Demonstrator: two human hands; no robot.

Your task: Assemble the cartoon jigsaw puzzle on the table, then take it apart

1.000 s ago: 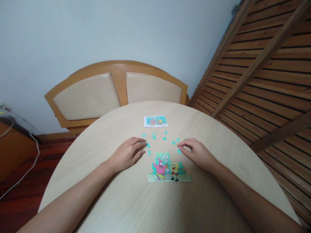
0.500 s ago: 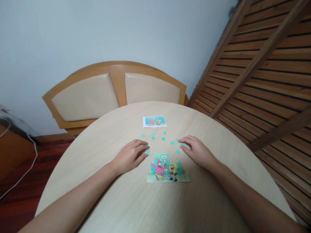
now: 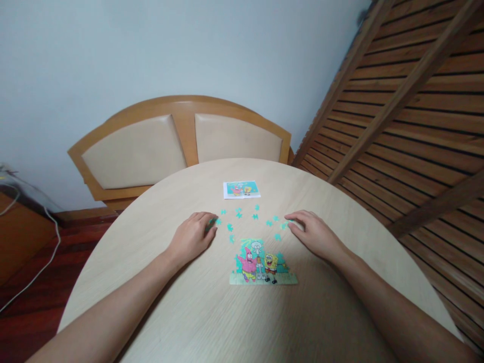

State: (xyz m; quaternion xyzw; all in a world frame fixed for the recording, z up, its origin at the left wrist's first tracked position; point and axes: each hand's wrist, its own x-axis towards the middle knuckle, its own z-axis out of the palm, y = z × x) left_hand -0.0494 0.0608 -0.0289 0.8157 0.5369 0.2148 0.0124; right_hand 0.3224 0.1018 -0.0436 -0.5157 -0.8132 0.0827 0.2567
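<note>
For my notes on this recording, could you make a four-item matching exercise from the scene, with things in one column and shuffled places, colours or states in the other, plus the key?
Things
1. puzzle
2. pieces
3. card
4. slatted panel

Descriptions
A. brown, off to the right beyond the table
B. partly assembled, closer to the camera than the card
C. white along its left edge, farthest out on the table
D. loose and scattered, mostly turquoise

Right pairs: 1-B, 2-D, 3-C, 4-A
</note>
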